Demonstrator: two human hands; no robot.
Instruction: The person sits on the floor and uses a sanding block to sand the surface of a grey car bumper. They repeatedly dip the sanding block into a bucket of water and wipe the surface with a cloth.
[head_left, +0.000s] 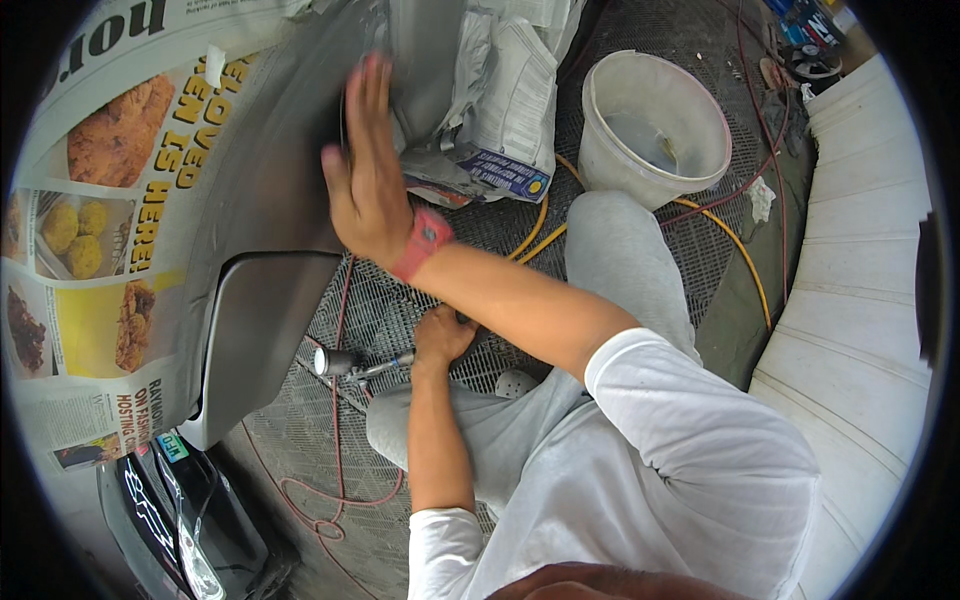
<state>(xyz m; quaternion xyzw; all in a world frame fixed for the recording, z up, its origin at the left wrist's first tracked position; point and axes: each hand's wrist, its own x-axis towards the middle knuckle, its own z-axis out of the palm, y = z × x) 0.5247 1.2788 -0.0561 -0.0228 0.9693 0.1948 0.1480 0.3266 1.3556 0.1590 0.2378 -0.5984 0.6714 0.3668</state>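
Note:
My right hand [375, 195], with a red watch [428, 240] on its wrist, is stretched out at the grey car body panel [270, 150]. Its fingers are straight and slightly blurred, the thumb held apart; I cannot tell whether the palm touches the surface. Lower down, beside my knee, my left hand [442, 335] is closed around the handle of a small air sander [385, 368]. The tool's round head with a pale pad [322, 362] points left, above the floor matting. Below the panel sits a grey flap-shaped panel [265, 330] with a dark gap along its edge.
Newspaper masking [190, 240] covers the bodywork at left, and more paper [510, 110] hangs ahead. A whitish bucket [600, 150] with some liquid stands beyond my knee. Red hose [338, 420] and yellow hose [740, 250] cross the floor matting. A white ribbed surface [850, 230] rises at right.

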